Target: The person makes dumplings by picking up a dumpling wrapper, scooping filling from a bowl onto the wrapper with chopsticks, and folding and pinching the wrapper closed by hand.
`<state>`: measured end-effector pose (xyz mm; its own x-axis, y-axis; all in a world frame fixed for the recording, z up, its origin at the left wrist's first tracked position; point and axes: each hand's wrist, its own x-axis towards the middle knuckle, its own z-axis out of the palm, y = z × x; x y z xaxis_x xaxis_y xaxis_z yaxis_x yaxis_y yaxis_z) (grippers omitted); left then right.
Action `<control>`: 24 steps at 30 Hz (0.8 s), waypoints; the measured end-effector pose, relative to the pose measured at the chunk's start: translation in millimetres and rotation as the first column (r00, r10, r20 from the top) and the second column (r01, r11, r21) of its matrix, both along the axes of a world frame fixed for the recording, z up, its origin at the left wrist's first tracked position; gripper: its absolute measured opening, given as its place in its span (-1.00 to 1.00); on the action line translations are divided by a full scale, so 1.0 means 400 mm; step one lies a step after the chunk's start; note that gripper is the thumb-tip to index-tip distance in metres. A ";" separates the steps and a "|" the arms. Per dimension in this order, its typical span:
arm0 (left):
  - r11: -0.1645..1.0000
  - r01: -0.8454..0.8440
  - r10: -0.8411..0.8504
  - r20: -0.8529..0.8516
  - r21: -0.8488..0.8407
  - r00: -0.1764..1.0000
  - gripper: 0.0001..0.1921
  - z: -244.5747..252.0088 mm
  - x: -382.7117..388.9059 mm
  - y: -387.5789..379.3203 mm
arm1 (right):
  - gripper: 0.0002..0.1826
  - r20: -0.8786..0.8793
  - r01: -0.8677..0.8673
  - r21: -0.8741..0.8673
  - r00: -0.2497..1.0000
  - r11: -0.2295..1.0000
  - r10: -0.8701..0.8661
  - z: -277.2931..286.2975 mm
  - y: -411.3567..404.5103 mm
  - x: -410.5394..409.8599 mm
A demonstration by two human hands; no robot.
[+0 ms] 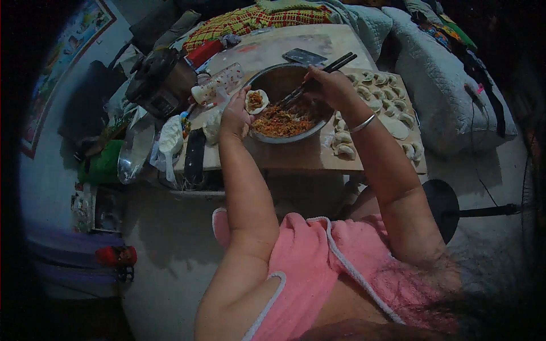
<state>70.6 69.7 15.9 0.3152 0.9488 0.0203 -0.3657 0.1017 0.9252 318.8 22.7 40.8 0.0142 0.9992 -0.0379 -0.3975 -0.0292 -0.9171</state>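
Observation:
My left hand holds a round dumpling wrapper by its edge at the left rim of a large metal bowl. A small heap of filling lies on the middle of the wrapper. My right hand grips a pair of dark chopsticks over the bowl, their tips down at the chopped orange-brown filling. Right of the bowl, folded dumplings sit in rows on a wooden board. One flat wrapper lies among them, partly behind my right forearm.
Left of the bowl stand a plastic jar on its side, an electric cooker and a white scoop of flour. A dark flat slab lies behind the bowl. Quilted bedding borders the table's right side.

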 end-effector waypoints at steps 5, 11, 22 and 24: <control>0.998 -0.058 0.059 0.007 -0.018 0.998 -0.66 0.015 0.025 -0.021 | -0.68 -0.023 0.074 0.063 0.997 0.995 -0.073 0.023 -0.012 0.008; 0.992 0.007 0.013 -0.163 0.124 0.986 -0.64 0.014 -0.002 -0.013 | -0.71 -0.139 0.134 0.162 0.984 0.978 -0.112 0.045 -0.011 -0.040; 0.997 0.013 -0.013 0.009 -0.078 1.000 -0.67 0.022 0.006 -0.018 | -0.67 -0.272 0.098 -0.020 0.957 0.995 -0.099 -0.048 0.041 -0.062; 0.999 -0.036 0.038 0.077 -0.029 0.996 -0.63 0.023 0.018 -0.024 | -0.66 -0.305 0.078 0.007 0.950 0.997 -0.072 -0.052 0.047 -0.057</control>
